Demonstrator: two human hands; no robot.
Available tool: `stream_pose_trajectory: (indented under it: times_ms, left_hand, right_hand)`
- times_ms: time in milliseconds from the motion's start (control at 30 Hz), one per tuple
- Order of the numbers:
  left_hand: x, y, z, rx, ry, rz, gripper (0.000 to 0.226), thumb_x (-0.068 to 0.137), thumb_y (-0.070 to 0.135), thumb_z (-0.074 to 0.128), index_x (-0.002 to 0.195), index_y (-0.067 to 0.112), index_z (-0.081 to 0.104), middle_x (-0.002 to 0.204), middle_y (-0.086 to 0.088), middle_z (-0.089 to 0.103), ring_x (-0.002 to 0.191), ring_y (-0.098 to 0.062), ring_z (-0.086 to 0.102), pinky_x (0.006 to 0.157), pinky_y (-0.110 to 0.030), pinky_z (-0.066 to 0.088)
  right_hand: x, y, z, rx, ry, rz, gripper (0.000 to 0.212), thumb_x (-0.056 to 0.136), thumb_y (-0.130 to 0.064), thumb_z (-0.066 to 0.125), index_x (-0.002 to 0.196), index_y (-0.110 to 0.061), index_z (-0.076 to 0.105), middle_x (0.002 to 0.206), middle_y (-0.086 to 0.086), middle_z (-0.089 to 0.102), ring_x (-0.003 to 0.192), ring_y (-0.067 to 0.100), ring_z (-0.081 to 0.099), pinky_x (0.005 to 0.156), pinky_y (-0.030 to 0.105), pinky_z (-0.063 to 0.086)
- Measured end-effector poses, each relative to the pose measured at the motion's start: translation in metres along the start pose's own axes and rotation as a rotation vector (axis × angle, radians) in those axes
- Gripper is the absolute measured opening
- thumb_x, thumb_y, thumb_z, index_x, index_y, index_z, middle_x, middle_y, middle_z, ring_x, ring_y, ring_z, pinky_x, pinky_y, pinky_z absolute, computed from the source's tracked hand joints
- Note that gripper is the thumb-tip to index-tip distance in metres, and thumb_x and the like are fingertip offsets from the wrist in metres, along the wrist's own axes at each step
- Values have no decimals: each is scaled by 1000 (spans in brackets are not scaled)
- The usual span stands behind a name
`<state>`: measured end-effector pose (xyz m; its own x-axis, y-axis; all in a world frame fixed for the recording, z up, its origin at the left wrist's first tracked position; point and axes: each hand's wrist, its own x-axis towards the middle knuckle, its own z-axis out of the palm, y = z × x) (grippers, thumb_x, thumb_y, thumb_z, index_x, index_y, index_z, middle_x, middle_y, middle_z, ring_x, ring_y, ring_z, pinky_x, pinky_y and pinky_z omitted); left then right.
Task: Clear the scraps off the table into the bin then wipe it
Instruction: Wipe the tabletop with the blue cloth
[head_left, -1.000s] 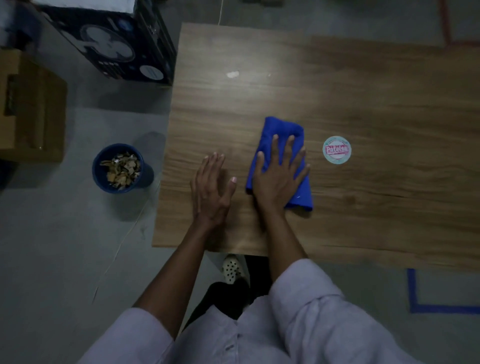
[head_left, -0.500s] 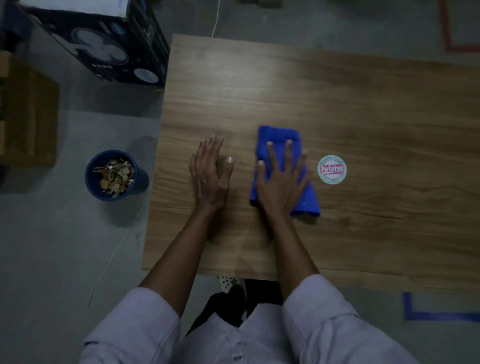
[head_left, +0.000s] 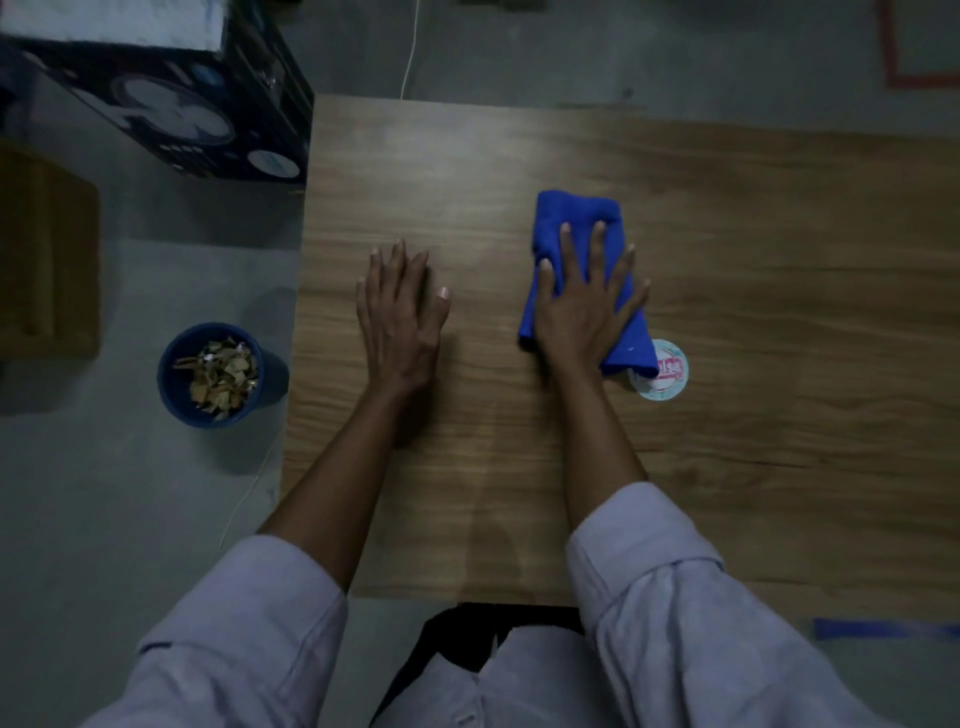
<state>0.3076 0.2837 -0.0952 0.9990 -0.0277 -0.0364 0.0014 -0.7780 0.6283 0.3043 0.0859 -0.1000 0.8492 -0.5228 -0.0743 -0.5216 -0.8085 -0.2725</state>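
wooden table (head_left: 519, 156), right hand (head_left: 582, 306) flat on cloth (head_left: 576, 218)

Matt wood-grain table (head_left: 727, 218), soft blue cloth (head_left: 576, 218), glossy round sticker (head_left: 670, 387)

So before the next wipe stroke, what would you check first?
1. Scraps gone from the brown wooden table: ok, none visible; the brown scraps lie in the round blue bin on the floor.
2. Control of the folded blue cloth: ok, the right hand presses it flat.
3. Position of the left hand: ok, flat on the table, apart from the cloth.
4. Path past the round white disc: not ok, the cloth's near corner overlaps it.
5. Disc stuck down or loose: cannot tell.
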Motion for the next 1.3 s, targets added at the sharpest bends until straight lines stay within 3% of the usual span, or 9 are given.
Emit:
stream_pose_trajectory:
  times_ms: [67, 233, 333, 500, 667, 800, 967, 1067, 1300]
  left_hand:
    - [9, -1, 1, 4, 15, 2, 65, 100, 56, 32, 155, 23, 42, 169, 0, 23, 158, -22, 7, 126, -47, 3]
    - [21, 10, 12, 102, 130, -20, 54, 100, 49, 40, 139, 19, 62, 165, -6, 35, 157, -31, 17, 126, -51, 10]
    - [38, 23, 16, 124, 128, -21, 47, 100, 48, 43, 129, 19, 67, 166, -5, 31, 157, -30, 13, 126, -47, 8]
    - [49, 20, 27, 116, 78, 30, 52, 103, 48, 38, 142, 21, 58, 167, -4, 30, 157, -26, 14, 127, -47, 10]
    - [50, 17, 30, 64, 149, 49, 72, 100, 49, 40, 156, 4, 36, 164, -12, 33, 156, -29, 21, 127, -48, 13]
    - [52, 18, 30, 145, 96, 32, 78, 101, 54, 36, 161, 7, 22, 169, -9, 22, 158, -24, 10, 129, -45, 6]
    - [51, 20, 30, 198, 30, 34, 76, 101, 56, 30, 164, 15, 17, 172, -5, 13, 159, -20, 2, 128, -48, 3]
    - [52, 21, 29, 223, 42, 29, 77, 101, 58, 30, 163, 14, 18, 172, -5, 13, 159, -21, 3, 128, -49, 4]
    - [53, 20, 30, 289, 86, 55, 77, 105, 58, 18, 161, 7, 26, 169, -9, 24, 158, -25, 14, 127, -52, 14]
  right_hand:
    - [-20, -21, 9, 20, -25, -83, 56, 103, -57, 34, 158, -45, 29, 170, -12, 16, 158, 30, 9, 123, 61, 4]
    - [-18, -11, 11, -16, -87, -598, 56, 100, -65, 38, 153, -48, 38, 166, -15, 27, 157, 28, 15, 123, 63, 4]
    - [32, -2, 2, -90, -88, -414, 56, 100, -68, 31, 154, -51, 33, 167, -18, 21, 158, 27, 10, 121, 65, 1]
    - [69, -28, 1, 5, -92, -72, 61, 99, -66, 34, 157, -50, 26, 171, -15, 9, 158, 30, 0, 122, 64, -2]
    - [21, -60, 25, 24, -128, -510, 58, 98, -57, 47, 154, -45, 37, 169, -10, 22, 158, 30, 9, 125, 56, 2]
    - [61, -41, 14, -42, -130, -666, 57, 100, -65, 34, 155, -50, 32, 168, -16, 21, 158, 26, 9, 124, 58, 1]
    - [138, -11, -6, -75, -10, -154, 58, 101, -68, 27, 156, -51, 27, 169, -17, 17, 158, 27, 10, 123, 59, 1]
    - [136, -24, -2, -41, 25, 8, 60, 101, -65, 27, 158, -48, 25, 170, -12, 14, 158, 30, 8, 123, 59, 5]
    - [51, -80, 25, 7, -86, -475, 61, 103, -65, 30, 160, -43, 24, 171, -8, 13, 158, 29, 4, 125, 54, 4]
